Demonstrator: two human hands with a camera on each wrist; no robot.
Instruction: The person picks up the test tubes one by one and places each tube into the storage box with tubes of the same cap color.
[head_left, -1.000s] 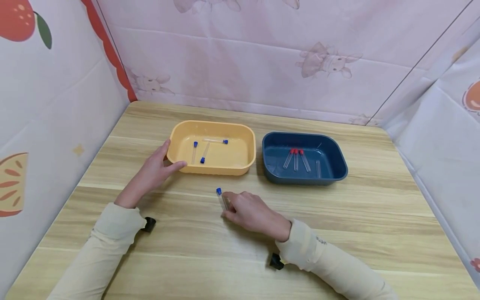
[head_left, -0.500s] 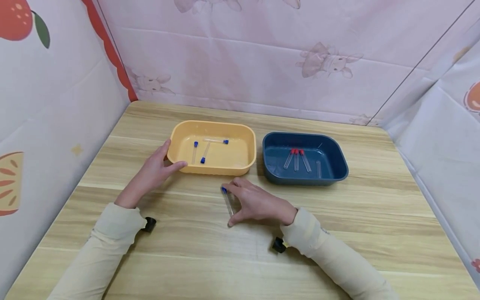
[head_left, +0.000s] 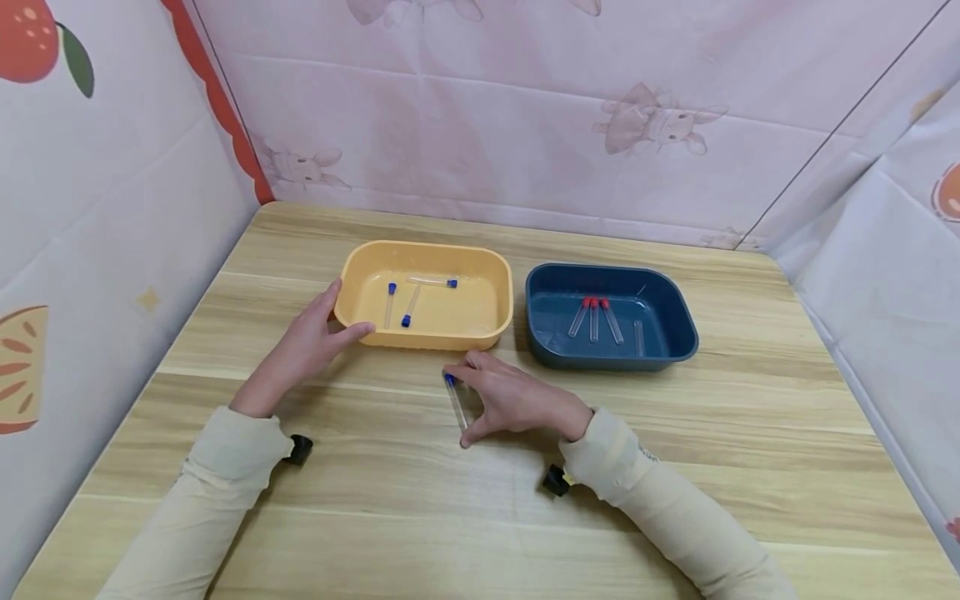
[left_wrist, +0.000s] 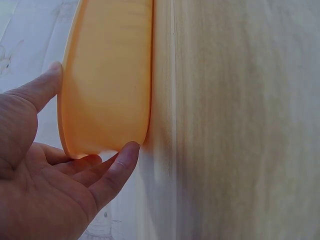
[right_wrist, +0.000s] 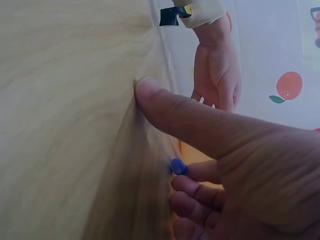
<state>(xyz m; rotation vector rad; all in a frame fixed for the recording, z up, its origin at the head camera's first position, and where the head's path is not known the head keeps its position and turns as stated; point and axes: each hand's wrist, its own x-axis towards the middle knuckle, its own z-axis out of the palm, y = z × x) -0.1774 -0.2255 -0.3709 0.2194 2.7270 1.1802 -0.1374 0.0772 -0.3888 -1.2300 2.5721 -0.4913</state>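
Observation:
At the left end of a yellow plastic tub (head_left: 450,340), my left hand (head_left: 303,350) grips the corner, thumb on the front rim; the left wrist view shows the fingertips against its end wall. A clear test tube (head_left: 456,404) with a blue cap lies on the table in front of the tub. My right hand (head_left: 513,398) holds this tube by its two ends, index finger at the blue cap (right_wrist: 178,166) and thumb at the bottom end. Inside the yellow tub lie three blue-capped test tubes (head_left: 389,307), apart from my hands.
Right of the yellow tub stands a dark blue tub (head_left: 600,362). It holds three red-capped test tubes (head_left: 593,323) and a clear tube-like piece (head_left: 638,338), its cap not visible. Printed cloth walls (head_left: 480,125) border the wooden table (head_left: 420,533).
My right hand has spread from the tube's side to its two ends, and the tube has shifted slightly right. In the last half second the thumb has moved up slightly. The left hand stays put.

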